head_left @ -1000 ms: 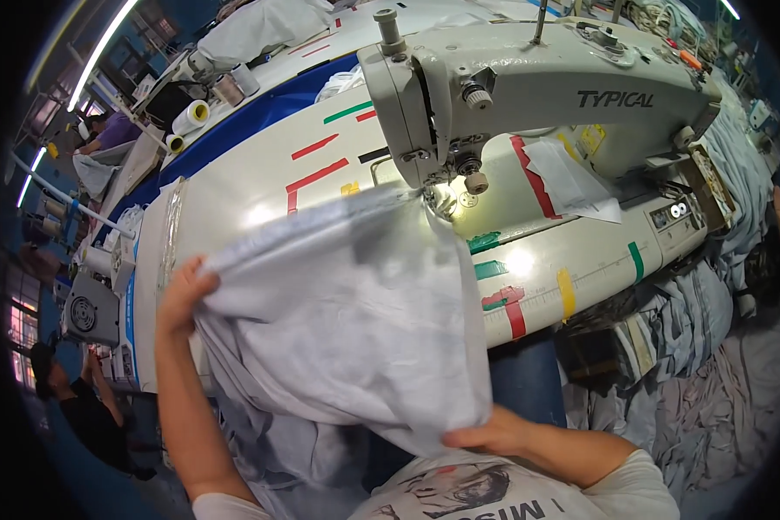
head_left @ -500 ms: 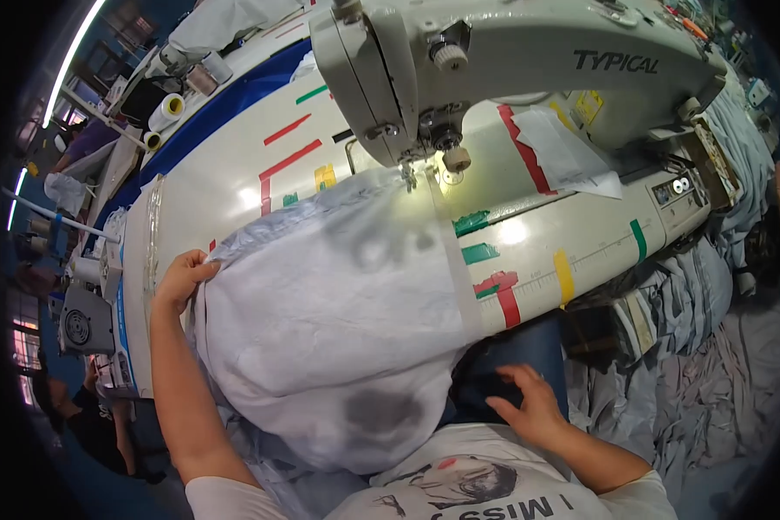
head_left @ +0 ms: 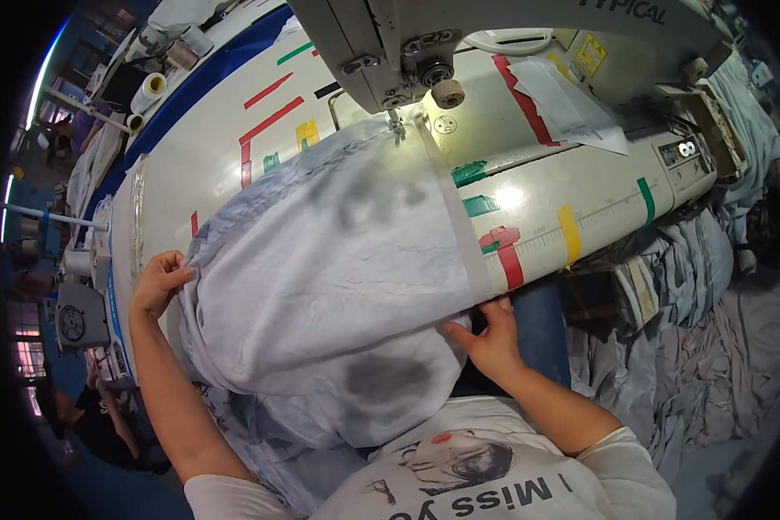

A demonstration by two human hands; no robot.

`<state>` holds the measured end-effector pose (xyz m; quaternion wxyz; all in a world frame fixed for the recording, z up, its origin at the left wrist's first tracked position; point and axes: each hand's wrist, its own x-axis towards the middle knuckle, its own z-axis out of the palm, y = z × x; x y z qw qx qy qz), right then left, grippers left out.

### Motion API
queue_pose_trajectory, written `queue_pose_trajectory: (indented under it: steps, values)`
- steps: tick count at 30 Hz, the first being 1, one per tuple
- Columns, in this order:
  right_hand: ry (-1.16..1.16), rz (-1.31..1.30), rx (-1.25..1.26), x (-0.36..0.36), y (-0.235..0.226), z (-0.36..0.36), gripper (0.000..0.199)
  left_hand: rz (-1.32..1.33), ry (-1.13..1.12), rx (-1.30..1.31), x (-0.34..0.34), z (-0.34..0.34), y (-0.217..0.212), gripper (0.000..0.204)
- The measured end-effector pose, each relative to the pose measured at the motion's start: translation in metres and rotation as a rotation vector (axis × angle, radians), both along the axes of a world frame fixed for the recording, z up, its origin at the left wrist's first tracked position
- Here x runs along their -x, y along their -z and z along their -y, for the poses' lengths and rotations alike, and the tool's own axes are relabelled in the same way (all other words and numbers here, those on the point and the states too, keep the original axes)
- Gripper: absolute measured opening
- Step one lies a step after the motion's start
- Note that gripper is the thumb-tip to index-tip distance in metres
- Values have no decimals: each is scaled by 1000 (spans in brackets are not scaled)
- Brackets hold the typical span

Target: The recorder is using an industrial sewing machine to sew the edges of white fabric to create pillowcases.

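Observation:
A pale white and grey-blue piece of cloth [head_left: 338, 251] lies over the sewing machine bed and hangs down into my lap. Its upper corner sits under the lit presser foot [head_left: 397, 128] of the sewing machine [head_left: 407, 52]. My left hand [head_left: 160, 282] is closed, pinching the cloth's left edge between thumb and fingers. At the lower right corner, beside the straight hem band [head_left: 459, 217], my right hand [head_left: 491, 340] touches the cloth. Its thumb and fingers are apart, with the fingertips at the table's front edge.
Coloured tape strips [head_left: 567, 234] and a printed scale mark the machine table [head_left: 529, 217]. A white paper [head_left: 572, 100] lies right of the needle. Thread cones [head_left: 150, 91] stand at far left. Heaped grey fabric [head_left: 667, 364] fills the right side. Another person [head_left: 95, 416] is at lower left.
My right hand has moved up from over my lap to the cloth's lower right corner. My left hand still pinches the left edge. The whole view has shifted slightly.

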<state>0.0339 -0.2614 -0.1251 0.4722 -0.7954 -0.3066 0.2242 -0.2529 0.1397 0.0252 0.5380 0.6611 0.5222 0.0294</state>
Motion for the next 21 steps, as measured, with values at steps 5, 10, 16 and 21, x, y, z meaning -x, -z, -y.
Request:
queue_pose_trajectory:
  steps: [5, 10, 16, 21]
  values:
    - [-234, -257, -256, 8, 8, 13, 23, 131, -16, 70, 22, 6, 6, 13]
    - [-160, -327, -112, 21, -12, 31, 18, 158, -205, -147, 5, 3, 9, 9]
    - [-420, -573, -126, 0, -99, 71, 15, -235, -55, -1357, -69, -43, -38, 20]
    - [-490, -1069, -141, -7, -94, 85, 19, -380, -1, -1357, -98, -62, -46, 17]
